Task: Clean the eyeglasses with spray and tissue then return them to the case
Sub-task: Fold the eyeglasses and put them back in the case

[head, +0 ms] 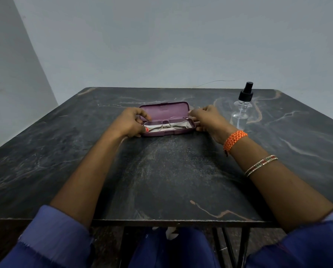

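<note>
Across the middle of the table (65, 151), the case (166, 120) lay open, its lid tilted back toward the wall, and the glasses (165, 123) sat folded in its tray, long axis running left to right between our 2 hands. Our left hand (130, 123) curled over the left end, fingers closing on that end of the frame and the case rim; our right hand (206, 118) pinched at the right end, though we could not tell whether it gripped frame or case. Both hands were equally near. The spray (242, 110) stood just beyond the right hand. We saw no tissue clearly, only white lining under the lenses.
</note>
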